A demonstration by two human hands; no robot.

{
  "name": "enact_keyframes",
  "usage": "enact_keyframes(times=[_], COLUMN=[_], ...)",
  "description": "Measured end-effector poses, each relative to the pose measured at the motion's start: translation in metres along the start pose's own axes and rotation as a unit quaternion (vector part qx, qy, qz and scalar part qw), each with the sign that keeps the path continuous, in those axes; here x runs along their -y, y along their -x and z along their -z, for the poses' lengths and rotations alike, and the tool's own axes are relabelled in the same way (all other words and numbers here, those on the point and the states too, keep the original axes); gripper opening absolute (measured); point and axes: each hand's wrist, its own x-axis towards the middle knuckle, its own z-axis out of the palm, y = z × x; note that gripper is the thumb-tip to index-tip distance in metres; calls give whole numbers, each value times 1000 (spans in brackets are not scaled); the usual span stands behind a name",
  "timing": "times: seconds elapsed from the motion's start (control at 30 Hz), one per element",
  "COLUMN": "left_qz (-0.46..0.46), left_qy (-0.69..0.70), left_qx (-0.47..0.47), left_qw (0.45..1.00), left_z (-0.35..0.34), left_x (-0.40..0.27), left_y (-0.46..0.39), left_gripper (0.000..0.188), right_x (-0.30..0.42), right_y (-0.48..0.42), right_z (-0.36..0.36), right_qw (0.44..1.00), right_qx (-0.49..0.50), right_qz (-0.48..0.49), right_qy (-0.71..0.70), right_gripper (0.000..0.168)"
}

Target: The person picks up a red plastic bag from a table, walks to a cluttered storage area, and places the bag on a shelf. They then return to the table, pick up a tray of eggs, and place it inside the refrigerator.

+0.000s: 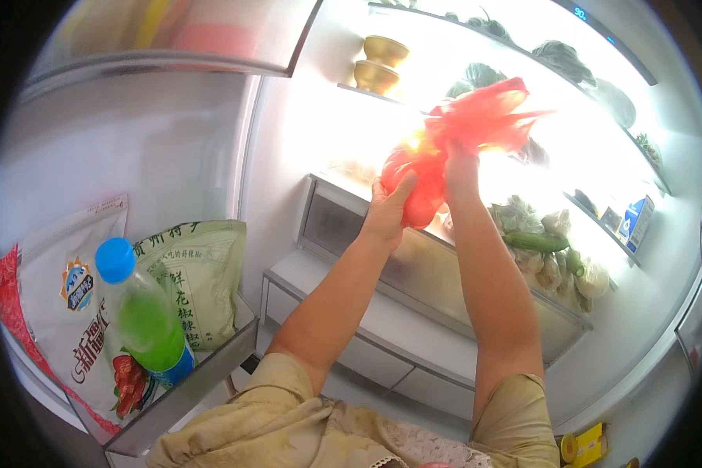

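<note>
Before me, inside a brightly lit fridge, both my hands hold a red plastic bag (424,175) up above the drawers. My left hand (391,202) grips the full, rounded lower part, its thumb showing on the bag's side. Around the gathered neck closes my right hand (461,167), and the loose top of the bag spreads out above it. What the bag contains is hidden. Beyond the bag, leafy greens in clear wrapping (482,76) lie on a shelf.
Two gold-coloured bowls (380,61) are stacked at the back left. Right of my arms lie a green cucumber-like vegetable (535,241) and bagged vegetables (518,215). The door bin (210,368) at left holds a green drink bottle (152,327) and printed food pouches. A blue-and-white carton (636,222) stands at right.
</note>
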Motion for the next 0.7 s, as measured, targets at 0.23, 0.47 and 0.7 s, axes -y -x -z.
enact_keyframes(times=[0.23, 0.47, 0.7], left_qz=[-18, -27, 8], left_qy=[48, 22, -90], left_qx=[7, 37, 27], left_qw=[999, 999, 996], left_z=[10, 33, 1], left_x=[7, 6, -20], left_y=[-32, -75, -75], left_gripper=[53, 49, 42], right_x=[-35, -34, -37], right_y=[-14, -27, -40], right_z=[11, 16, 20], right_qw=[976, 896, 919], right_qx=[134, 202, 183], right_qz=[110, 285, 219], right_qy=[134, 275, 271], right_gripper=[25, 34, 37])
